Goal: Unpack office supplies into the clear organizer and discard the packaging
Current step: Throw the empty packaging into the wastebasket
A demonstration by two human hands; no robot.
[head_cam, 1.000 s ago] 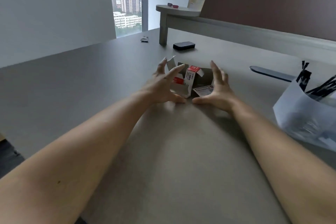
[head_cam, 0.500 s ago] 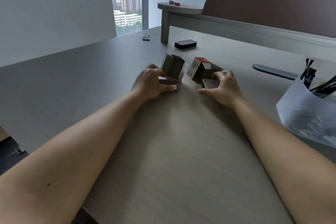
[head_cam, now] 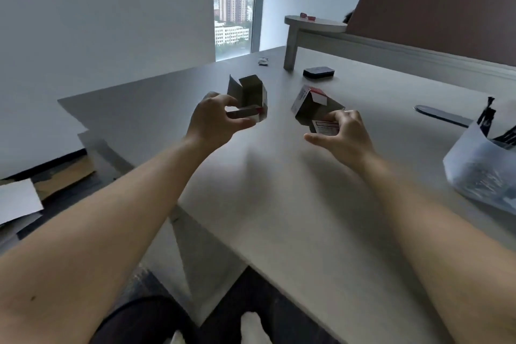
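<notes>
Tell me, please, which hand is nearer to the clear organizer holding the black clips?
The right hand, holding an opened carton, is nearer the clear organizer at the table's right. The left hand is farther left, across the other carton.

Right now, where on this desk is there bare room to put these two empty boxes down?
The grey desk is bare between both forearms, from the near edge up to the left hand and right hand holding opened cardboard boxes. Bare too toward the black flat device. The right edge is crowded by the clear organizer.
</notes>
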